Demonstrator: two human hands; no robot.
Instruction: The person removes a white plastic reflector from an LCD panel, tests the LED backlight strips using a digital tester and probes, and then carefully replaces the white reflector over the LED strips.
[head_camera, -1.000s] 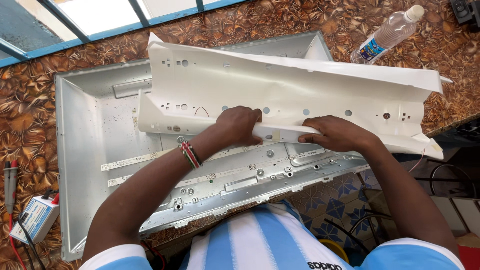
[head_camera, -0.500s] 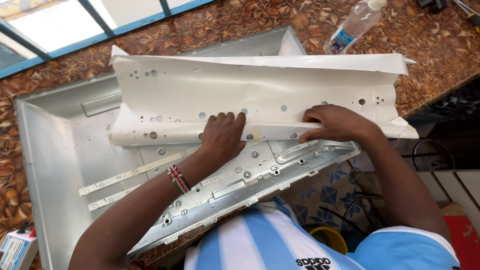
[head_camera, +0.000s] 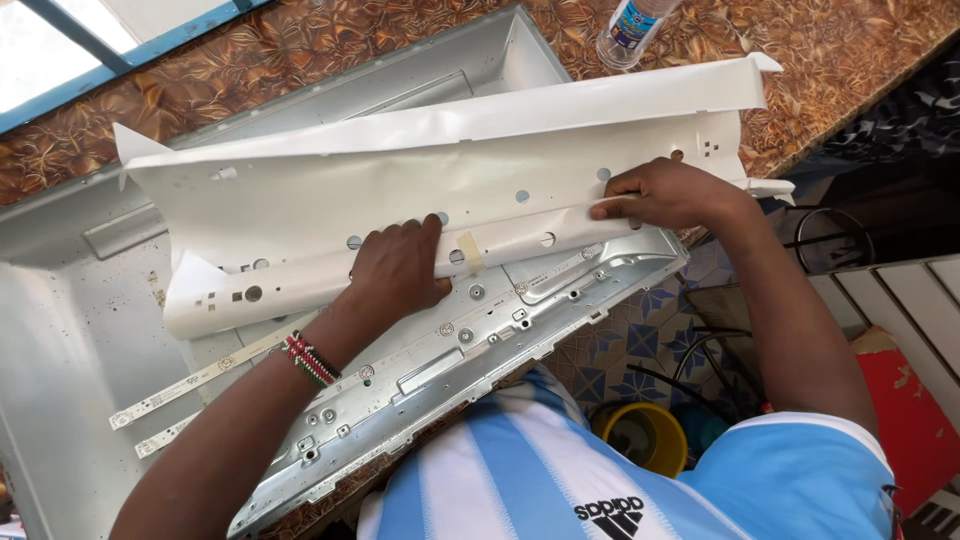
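Lying across the grey metal panel tray (head_camera: 80, 330), the folded white perforated reflector sheet (head_camera: 420, 190) sits under both hands: left hand (head_camera: 395, 270) flat, fingers spread on its lower edge; right hand (head_camera: 665, 195) pinching the edge further right.

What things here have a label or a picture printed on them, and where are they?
Clear plastic bottle: top edge, on the brown patterned counter; round, with a blue and white label band.
Blue and white striped shirt: bottom, on the person; a small dark logo near the lower edge.
No screens or signs show.
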